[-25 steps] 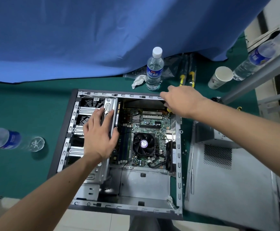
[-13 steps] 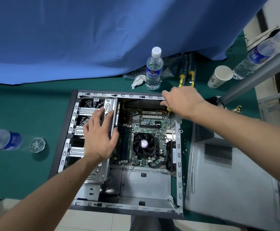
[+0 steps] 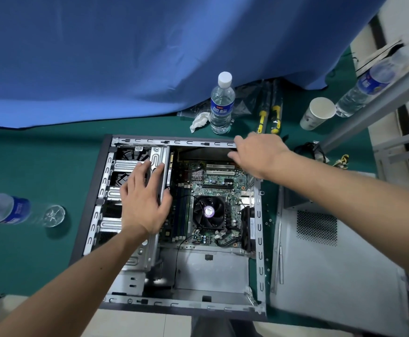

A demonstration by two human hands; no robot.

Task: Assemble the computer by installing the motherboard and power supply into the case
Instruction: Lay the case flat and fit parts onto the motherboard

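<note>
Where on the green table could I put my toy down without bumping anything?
Best spot: the bare green mat between the blue cloth and the case, above the tipped bottle. It is crowded behind the case, around the upright bottle, screwdrivers and paper cup.

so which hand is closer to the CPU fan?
Left. The left hand rests on the drive cage just left of the CPU fan; the right hand is up at the case's far corner.
</note>
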